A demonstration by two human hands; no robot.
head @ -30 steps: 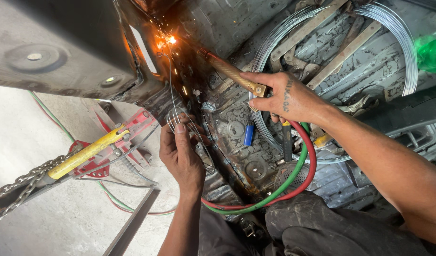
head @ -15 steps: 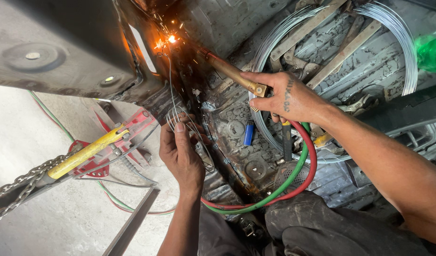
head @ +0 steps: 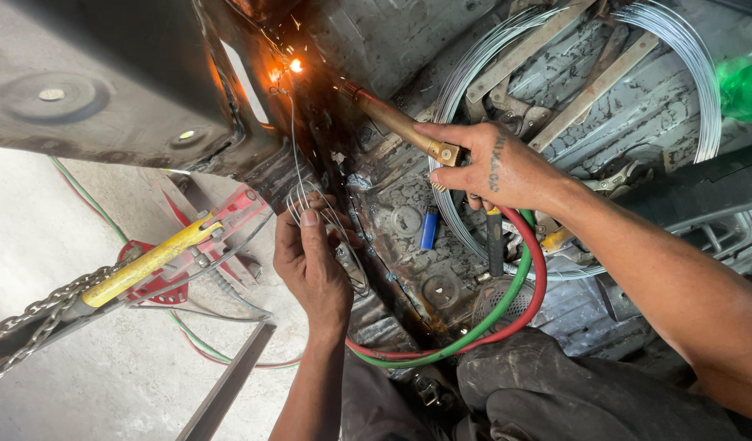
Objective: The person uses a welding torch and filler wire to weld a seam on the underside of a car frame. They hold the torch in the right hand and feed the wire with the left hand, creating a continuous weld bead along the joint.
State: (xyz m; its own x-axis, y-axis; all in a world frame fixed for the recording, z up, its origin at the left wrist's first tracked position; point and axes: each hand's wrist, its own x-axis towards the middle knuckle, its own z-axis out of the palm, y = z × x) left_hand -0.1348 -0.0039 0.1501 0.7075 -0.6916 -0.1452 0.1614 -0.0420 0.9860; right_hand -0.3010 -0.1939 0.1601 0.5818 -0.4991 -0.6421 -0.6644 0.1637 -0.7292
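My right hand [head: 498, 167] grips a brass gas torch [head: 396, 124] whose tip points up-left at a glowing orange spot [head: 294, 65] on the dark, rusty sheet-metal seam. Sparks fly around that spot. My left hand [head: 312, 261] holds a small loose coil of thin filler wire [head: 310, 200]; one strand of it runs straight up to the glow. A red hose [head: 539, 278] and a green hose [head: 506, 306] loop from the torch under my right wrist and down past my knee.
A big coil of steel wire [head: 678, 49] lies on the corroded floor pan, with a blue lighter [head: 428, 227] and hand tools near it. A red clamp with a yellow handle [head: 151, 261] and a chain [head: 33, 314] hang at the left over the concrete floor. Dark trousers [head: 572, 392] fill the bottom.
The glowing spot and its sparks flicker and shift slightly along the seam. Both hands keep almost the same place.
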